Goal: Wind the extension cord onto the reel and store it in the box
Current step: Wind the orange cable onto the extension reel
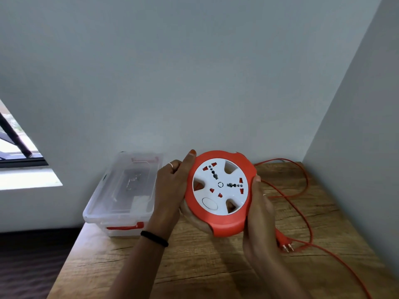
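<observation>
A round red reel (220, 192) with a white socket face is held up above the wooden table (194, 266), tilted toward me. My left hand (170, 186) grips its left rim and my right hand (259, 212) clasps its right and lower edge. The red cord (302, 203) lies unwound in loose loops over the right part of the table. Its red plug (284, 241) rests on the wood just right of my right hand. A clear plastic box (123, 195) with red latches and its lid on stands at the table's back left corner.
Plain walls close the table in at the back and on the right. A window (15, 143) sits at the far left. The table's left edge drops off to a dark floor (28, 266). One strand of cord runs off toward the lower right corner.
</observation>
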`<move>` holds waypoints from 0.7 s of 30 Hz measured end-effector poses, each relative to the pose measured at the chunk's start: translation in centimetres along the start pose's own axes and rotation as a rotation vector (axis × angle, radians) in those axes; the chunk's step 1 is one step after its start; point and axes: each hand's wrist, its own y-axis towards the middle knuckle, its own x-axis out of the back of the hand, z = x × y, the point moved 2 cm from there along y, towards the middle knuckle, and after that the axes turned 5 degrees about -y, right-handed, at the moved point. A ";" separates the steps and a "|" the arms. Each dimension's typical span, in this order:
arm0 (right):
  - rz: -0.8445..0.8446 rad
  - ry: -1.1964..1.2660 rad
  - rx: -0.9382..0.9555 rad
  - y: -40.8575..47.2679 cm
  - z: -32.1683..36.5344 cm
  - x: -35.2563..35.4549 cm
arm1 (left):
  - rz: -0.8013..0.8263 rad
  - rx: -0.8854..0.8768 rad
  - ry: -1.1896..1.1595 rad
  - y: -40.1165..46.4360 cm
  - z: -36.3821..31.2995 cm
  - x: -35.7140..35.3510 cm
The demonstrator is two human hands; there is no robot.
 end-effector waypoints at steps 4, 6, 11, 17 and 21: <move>-0.058 0.015 0.084 -0.1 0.6 -0.5 | -0.151 -0.275 0.434 -1.0 -1.0 0.3; -0.075 0.016 0.103 -0.2 0.5 -0.4 | -0.176 -0.490 0.646 -2.3 -2.3 0.6; -0.083 0.005 0.104 0.1 0.6 -0.4 | 0.071 -0.580 0.928 -6.3 -2.8 -0.3; -0.071 -0.031 0.168 -0.4 0.2 -0.6 | 0.102 -0.577 1.191 -6.9 -1.3 -2.0; -0.074 -0.020 0.156 -0.4 0.0 -0.3 | 0.120 -0.485 1.236 -7.4 -1.7 -2.9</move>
